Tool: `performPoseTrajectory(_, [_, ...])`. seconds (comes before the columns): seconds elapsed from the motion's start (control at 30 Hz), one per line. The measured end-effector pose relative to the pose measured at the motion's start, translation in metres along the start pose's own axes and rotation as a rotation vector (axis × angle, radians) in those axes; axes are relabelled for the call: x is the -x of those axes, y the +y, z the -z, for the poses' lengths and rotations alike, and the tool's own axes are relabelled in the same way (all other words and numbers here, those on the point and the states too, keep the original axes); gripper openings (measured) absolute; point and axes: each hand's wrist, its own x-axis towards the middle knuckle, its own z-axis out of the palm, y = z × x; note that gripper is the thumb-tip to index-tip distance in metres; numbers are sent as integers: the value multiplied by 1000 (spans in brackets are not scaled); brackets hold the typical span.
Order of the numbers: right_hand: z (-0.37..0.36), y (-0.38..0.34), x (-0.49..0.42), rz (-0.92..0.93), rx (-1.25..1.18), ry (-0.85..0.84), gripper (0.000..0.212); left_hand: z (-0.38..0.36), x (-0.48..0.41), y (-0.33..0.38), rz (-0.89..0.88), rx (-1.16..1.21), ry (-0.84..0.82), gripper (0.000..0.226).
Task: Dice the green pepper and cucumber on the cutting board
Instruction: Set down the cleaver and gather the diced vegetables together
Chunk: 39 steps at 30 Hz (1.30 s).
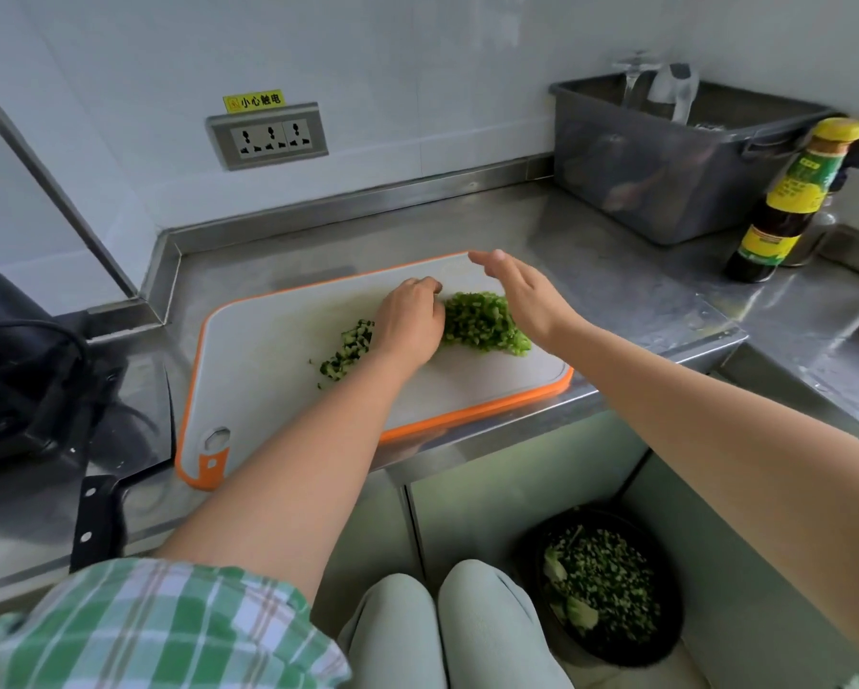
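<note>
Left of the cutting board (268, 350), a dark appliance (14, 380) with a black cord sits on the steel counter (616, 271). Nearer the board, a knife (96, 519) with a black riveted handle lies flat with its blade just beside the board's left edge. On the wall behind the board is a triple socket (267, 136) under a yellow label (254, 100).

On the board itself, the diced cucumber (347, 348) forms a small dark green heap left of centre. The left hand (410, 320) rests palm down between the two heaps, its fingertips bent under at the far end; whether they hold anything cannot be told. Touching it on the right is the diced green pepper (482, 323), a bigger, paler heap. The right hand (521, 290) hovers over the pepper's far side, flat, fingers straight and together, holding nothing, and covers part of the heap.

Behind and right of the board stands a grey tub (666, 176) under a tap; its contents are too blurred to tell. A dark sauce bottle (795, 201) with a yellow cap stands beside the tub. Below the board's right end, on the floor, a black bin (611, 648) holds chopped green scraps.
</note>
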Motion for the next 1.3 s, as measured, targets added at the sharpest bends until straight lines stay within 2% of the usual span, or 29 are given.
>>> performPoseTrajectory(0.13, [11, 6, 5, -158, -206, 128, 47, 0, 11, 7, 13, -21, 49, 35])
performPoseTrajectory(0.3, [10, 20, 14, -283, -267, 133, 56, 5, 24, 9, 72, -370, 37, 26])
performPoseTrajectory(0.37, [6, 24, 18, -322, -226, 142, 56, 5, 27, 9, 88, -421, 4, 28])
performPoseTrajectory(0.7, [-23, 15, 12, -260, -137, 98, 67, 0, 29, 2, 54, -238, 26, 27])
performPoseTrajectory(0.87, [-12, 18, 8, -256, -185, 204, 61, 1, 24, -2, 67, -90, 75, 32])
performPoseTrajectory(1.03, [-18, 18, 8, -240, -142, 130, 63, -2, 7, 2, 68, 69, 8, 37])
performPoseTrajectory(1.2, [-11, 22, -6, -280, -172, 157, 65, -9, -9, 5, 143, 158, -115, 44])
performPoseTrajectory(1.3, [-14, 22, -8, -257, -157, 59, 68, -17, -11, 3, 150, 271, -74, 40])
